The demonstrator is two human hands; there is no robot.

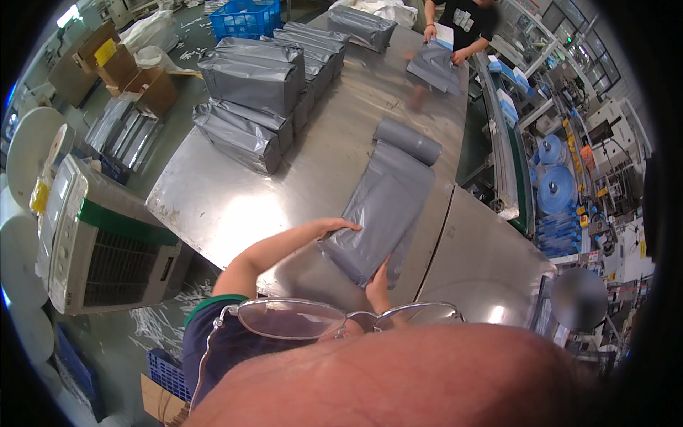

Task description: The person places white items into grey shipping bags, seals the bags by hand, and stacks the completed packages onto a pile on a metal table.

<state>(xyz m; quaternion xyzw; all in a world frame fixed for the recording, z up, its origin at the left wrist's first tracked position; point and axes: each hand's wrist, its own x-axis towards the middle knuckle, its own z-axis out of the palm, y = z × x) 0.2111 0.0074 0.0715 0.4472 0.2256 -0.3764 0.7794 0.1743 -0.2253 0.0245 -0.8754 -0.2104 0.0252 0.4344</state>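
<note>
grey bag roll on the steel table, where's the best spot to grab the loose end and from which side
Probably the near end of the unrolled grey bag strip, by its two corners, coming from the person's edge of the steel table. The strip lies flat with its rolled part at the far end, so only this end is free. The left hand and right hand already sit at those corners.

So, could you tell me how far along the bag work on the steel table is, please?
Done: stacks of filled grey bags stand at the far left of the table. In hand: the left hand and right hand hold the loose end of a grey bag strip. Left: its roll remains partly wound.
</note>
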